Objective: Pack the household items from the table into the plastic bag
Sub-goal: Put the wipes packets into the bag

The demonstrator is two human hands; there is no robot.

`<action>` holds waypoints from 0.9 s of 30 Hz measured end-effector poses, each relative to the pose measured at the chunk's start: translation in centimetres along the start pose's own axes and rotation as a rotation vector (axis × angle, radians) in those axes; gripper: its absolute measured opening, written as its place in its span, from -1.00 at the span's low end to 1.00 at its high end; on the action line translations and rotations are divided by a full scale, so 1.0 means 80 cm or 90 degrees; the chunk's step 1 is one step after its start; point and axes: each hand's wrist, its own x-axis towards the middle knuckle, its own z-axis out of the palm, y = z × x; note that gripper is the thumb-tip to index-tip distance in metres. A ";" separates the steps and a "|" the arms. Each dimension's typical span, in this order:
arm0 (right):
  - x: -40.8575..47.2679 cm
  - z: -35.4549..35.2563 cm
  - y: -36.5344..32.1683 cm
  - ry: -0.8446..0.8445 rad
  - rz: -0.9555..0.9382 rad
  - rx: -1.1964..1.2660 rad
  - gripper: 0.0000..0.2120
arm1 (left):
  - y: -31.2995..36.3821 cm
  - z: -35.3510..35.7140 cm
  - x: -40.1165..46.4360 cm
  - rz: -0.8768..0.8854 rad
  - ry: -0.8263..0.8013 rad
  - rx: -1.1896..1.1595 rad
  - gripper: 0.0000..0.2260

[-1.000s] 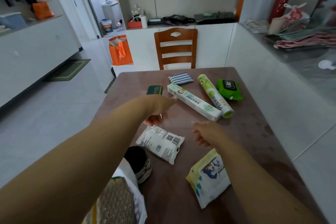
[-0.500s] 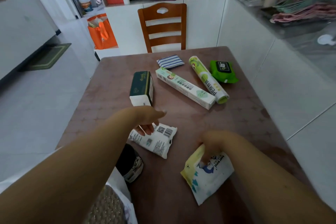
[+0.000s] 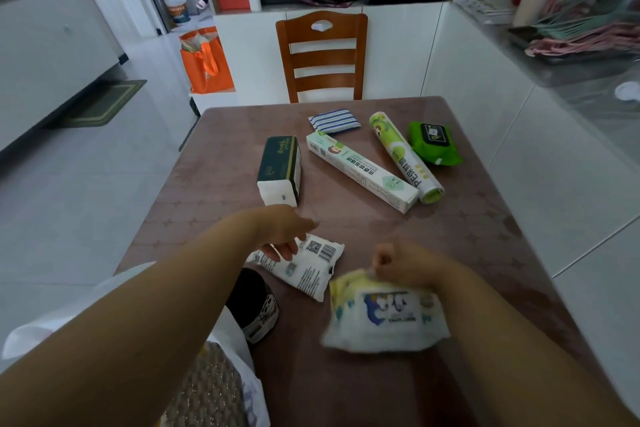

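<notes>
My right hand [image 3: 403,265] grips the top edge of a yellow and white wipes pack [image 3: 384,317], lifted and blurred above the brown table [image 3: 467,239]. My left hand [image 3: 282,236] rests with fingers on a white pack with a barcode [image 3: 308,269]. The white plastic bag [image 3: 239,371] lies open at the table's near left corner, under my left arm, with a patterned item inside. A dark round item [image 3: 258,305] sits by the bag. Farther off lie a dark green tissue pack [image 3: 280,168], a long white box [image 3: 360,172], a green roll [image 3: 403,156], a green wipes pack [image 3: 433,142] and a striped cloth [image 3: 334,121].
A wooden chair [image 3: 322,55] stands at the table's far side. An orange bag [image 3: 206,61] sits on the floor to the far left. A white counter runs along the right, close to the table's right edge.
My right hand closed on the yellow and white wipes pack and lifted it off the table. My left hand came back from the far items onto the white barcode pack.
</notes>
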 end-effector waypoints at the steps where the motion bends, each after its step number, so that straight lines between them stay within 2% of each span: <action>1: 0.002 -0.004 -0.003 0.065 0.009 0.105 -0.77 | 0.000 0.000 -0.002 0.003 -0.011 -0.048 -0.48; 4: 0.012 -0.010 -0.020 0.219 0.046 0.489 -0.75 | 0.005 0.003 -0.005 0.041 -0.062 -0.279 -0.49; 6: 0.019 -0.011 -0.033 0.246 0.094 0.710 -0.79 | 0.011 0.007 -0.007 0.097 -0.089 -0.424 -0.65; 8: 0.023 -0.010 -0.042 0.249 0.116 0.805 -0.86 | 0.016 0.013 -0.003 0.148 -0.072 -0.485 -0.76; 10: 0.020 -0.010 -0.046 0.250 0.106 0.834 -0.87 | 0.019 0.016 0.004 0.161 -0.030 -0.503 -0.70; 13: 0.012 -0.006 -0.046 0.147 0.073 0.870 -0.76 | 0.020 0.016 0.012 0.147 -0.011 -0.540 -0.63; 16: 0.006 0.001 -0.043 0.049 0.061 0.877 -0.78 | 0.024 0.018 0.023 0.137 -0.005 -0.523 -0.66; 18: 0.011 0.006 -0.041 0.046 0.090 0.842 -0.69 | 0.029 0.022 0.028 0.137 -0.022 -0.490 -0.69; 20: 0.020 0.007 -0.035 0.065 0.126 0.837 -0.67 | 0.034 0.026 0.034 0.134 -0.049 -0.494 -0.70; 22: 0.034 -0.002 -0.024 0.114 0.151 0.875 -0.56 | 0.040 0.030 0.039 0.116 -0.071 -0.546 -0.68; 24: 0.051 -0.024 -0.013 0.215 0.175 0.846 -0.52 | 0.051 0.034 0.048 0.097 -0.088 -0.624 -0.67; 27: 0.079 -0.071 -0.002 0.390 0.212 0.721 -0.57 | 0.071 0.040 0.069 0.090 -0.105 -0.740 -0.68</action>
